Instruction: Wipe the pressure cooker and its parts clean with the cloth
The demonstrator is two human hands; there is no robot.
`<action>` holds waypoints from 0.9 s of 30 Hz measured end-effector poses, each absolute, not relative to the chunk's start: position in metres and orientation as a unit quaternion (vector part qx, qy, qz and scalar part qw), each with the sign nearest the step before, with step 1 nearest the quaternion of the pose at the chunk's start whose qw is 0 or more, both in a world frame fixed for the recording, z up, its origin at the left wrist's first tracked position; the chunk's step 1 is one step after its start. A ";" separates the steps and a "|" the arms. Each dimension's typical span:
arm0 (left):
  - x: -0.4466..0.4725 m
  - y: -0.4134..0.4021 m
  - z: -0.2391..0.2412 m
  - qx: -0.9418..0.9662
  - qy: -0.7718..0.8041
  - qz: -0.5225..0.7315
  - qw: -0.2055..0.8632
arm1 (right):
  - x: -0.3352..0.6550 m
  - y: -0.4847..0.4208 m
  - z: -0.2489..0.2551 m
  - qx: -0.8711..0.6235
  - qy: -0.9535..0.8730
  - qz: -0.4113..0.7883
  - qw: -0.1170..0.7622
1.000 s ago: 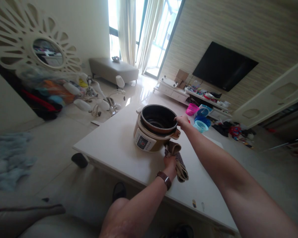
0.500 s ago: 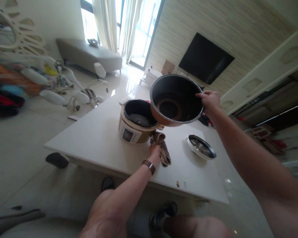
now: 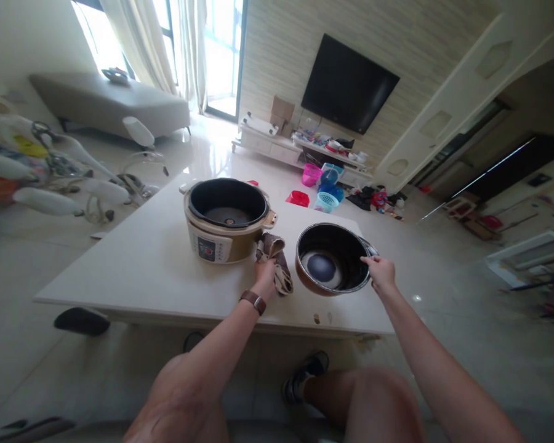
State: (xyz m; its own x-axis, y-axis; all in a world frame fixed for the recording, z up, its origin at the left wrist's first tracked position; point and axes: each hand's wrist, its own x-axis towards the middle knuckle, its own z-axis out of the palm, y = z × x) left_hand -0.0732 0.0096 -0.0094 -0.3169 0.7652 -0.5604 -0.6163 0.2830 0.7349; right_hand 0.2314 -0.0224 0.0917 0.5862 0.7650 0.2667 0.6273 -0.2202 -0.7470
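Observation:
A gold and white rice cooker base [image 3: 221,237] stands open on the white table [image 3: 143,271]. My left hand [image 3: 265,271], with a brown watch on the wrist, is closed on a brown cloth [image 3: 277,261] pressed against the cooker's right side. My right hand [image 3: 379,272] grips the rim of the dark inner pot [image 3: 330,266], which sits low at the table's right part. The pot covers most of a glass lid, whose edge [image 3: 372,249] shows at the pot's right.
Pink, red and blue plastic baskets [image 3: 325,191] lie on the floor beyond the table. A TV [image 3: 348,83] hangs over a cluttered low cabinet. A grey bench [image 3: 111,107] and a fallen chandelier [image 3: 74,178] are at the left. My knees show below the table edge.
My right hand lifted the inner pot out of the cooker, swung it right and lowered it over the lid. My left hand stayed on the cloth.

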 end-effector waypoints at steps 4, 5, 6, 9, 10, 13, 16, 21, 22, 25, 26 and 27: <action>-0.074 0.012 -0.007 0.135 0.555 0.618 0.541 | 0.220 -0.029 0.056 -0.800 -0.435 0.009 0.413; -0.074 0.011 -0.006 0.159 0.558 0.624 0.524 | 0.214 -0.029 0.051 -0.798 -0.440 -0.005 0.412; -0.074 0.011 -0.004 0.189 0.561 0.631 0.501 | 0.208 -0.030 0.047 -0.797 -0.442 -0.019 0.412; -0.074 0.005 0.004 0.316 0.571 0.641 0.404 | 0.187 -0.030 0.042 -0.789 -0.446 -0.050 0.420; -0.074 0.002 0.006 0.362 0.580 0.629 0.369 | 0.180 -0.031 0.041 -0.784 -0.449 -0.058 0.425; -0.070 -0.008 0.012 0.490 0.609 0.546 0.301 | 0.164 -0.029 0.041 -0.766 -0.457 -0.065 0.447; -0.061 -0.018 0.013 0.636 0.555 0.461 0.273 | 0.155 -0.024 0.043 -0.758 -0.454 -0.054 0.465; -0.041 -0.023 0.003 0.794 0.494 0.276 0.222 | 0.148 -0.017 0.045 -0.754 -0.453 -0.035 0.474; -0.037 -0.023 -0.001 0.808 0.494 0.237 0.216 | 0.146 -0.017 0.045 -0.752 -0.458 -0.034 0.473; -0.027 -0.019 -0.012 0.828 0.497 0.157 0.206 | 0.141 -0.019 0.043 -0.734 -0.491 -0.028 0.469; -0.024 -0.018 -0.016 0.827 0.503 0.142 0.206 | 0.140 -0.019 0.042 -0.726 -0.507 -0.028 0.464; -0.021 -0.016 -0.019 0.825 0.508 0.132 0.207 | 0.140 -0.019 0.042 -0.718 -0.524 -0.029 0.457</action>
